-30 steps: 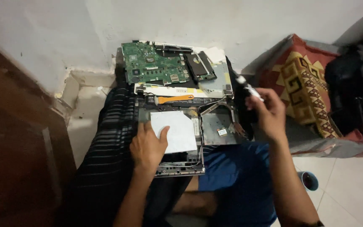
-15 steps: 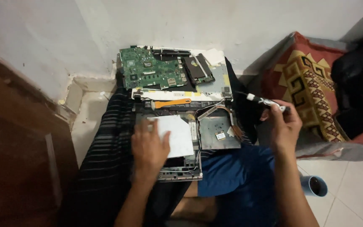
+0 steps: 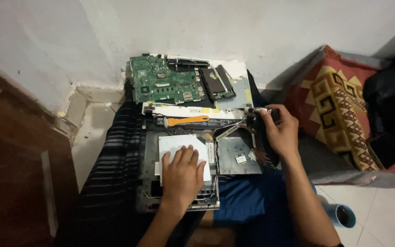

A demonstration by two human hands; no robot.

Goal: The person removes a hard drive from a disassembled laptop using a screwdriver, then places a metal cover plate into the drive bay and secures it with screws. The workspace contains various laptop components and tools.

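Fingers flat on white sheet; right hand at chassis edge.

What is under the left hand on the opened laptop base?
The left hand lies flat on a white sheet covering part of the laptop base. What is beneath the sheet is hidden.

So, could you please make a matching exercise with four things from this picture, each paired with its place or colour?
Things:
1. motherboard
2. pry tool
3. left hand
4. cup

Descriptions:
A. blue, on the floor at the lower right
B. green, lying nearest the wall
C. flat on a white sheet in the open laptop base
D. orange, lying across the top of the base

Pairs: 1-B, 2-D, 3-C, 4-A
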